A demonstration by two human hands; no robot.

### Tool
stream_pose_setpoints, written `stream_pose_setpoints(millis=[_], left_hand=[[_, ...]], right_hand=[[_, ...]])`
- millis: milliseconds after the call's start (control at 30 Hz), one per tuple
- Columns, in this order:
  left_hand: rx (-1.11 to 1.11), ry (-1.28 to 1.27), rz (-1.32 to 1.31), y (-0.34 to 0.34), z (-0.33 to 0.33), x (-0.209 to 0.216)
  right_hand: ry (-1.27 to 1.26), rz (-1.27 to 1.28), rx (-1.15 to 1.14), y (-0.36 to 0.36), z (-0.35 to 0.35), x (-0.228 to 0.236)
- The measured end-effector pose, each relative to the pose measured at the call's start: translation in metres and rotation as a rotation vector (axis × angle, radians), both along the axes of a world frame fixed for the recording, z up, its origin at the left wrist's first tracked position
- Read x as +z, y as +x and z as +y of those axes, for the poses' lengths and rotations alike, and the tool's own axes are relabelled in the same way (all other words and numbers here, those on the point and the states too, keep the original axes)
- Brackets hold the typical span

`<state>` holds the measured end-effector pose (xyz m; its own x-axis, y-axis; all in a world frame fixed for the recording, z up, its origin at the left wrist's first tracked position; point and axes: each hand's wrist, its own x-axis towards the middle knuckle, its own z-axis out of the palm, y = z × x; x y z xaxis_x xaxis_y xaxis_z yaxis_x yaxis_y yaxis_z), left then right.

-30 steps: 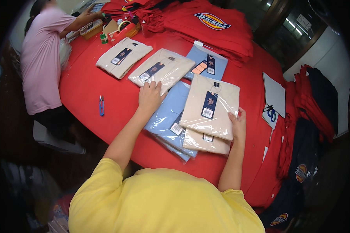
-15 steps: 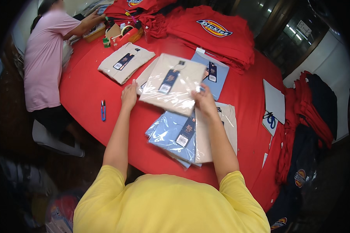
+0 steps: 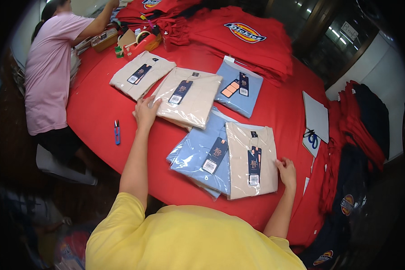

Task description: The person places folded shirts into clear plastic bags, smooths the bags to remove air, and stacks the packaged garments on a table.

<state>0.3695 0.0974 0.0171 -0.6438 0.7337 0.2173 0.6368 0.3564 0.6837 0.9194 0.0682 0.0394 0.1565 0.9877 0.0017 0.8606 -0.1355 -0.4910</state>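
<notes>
My left hand (image 3: pixel 146 113) has its fingers spread at the lower left corner of a beige folded shirt (image 3: pixel 166 94) in clear plastic with a dark hang tag. That shirt lies partly over more packed garments. At the right edge of another bagged beige shirt (image 3: pixel 240 180), my right hand (image 3: pixel 287 172) is open, fingertips at the plastic. This second shirt overlaps a small stack of light blue bagged shirts (image 3: pixel 189 157). Behind it lies a separate light blue shirt (image 3: pixel 227 99) with a dark tag and orange stickers. A further beige shirt (image 3: pixel 123 74) sits at the far left.
Blue-handled thread snips (image 3: pixel 117 132) lie on the red table (image 3: pixel 94 108). A red tape dispenser (image 3: pixel 141 47) and piles of red garments (image 3: pixel 207 29) stand at the back. Blue-handled scissors (image 3: pixel 311 138) rest on white board at right. A person in pink (image 3: pixel 47 76) works at far left.
The beige shirt held in both hands is now down on the pile at left. My right hand has let go and moved right and nearer, to the other beige shirt's edge.
</notes>
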Motion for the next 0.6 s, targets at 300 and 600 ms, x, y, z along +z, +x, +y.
stream_pose_setpoints(millis=[300, 600], left_hand=[[-0.037, 0.156, 0.105, -0.018, 0.01, -0.004], [0.0, 0.165, -0.026, -0.025, -0.001, -0.007]], right_hand=[[-0.192, 0.646, 0.068, -0.009, -0.033, -0.009], [-0.089, 0.875, 0.189, -0.029, -0.024, 0.023]])
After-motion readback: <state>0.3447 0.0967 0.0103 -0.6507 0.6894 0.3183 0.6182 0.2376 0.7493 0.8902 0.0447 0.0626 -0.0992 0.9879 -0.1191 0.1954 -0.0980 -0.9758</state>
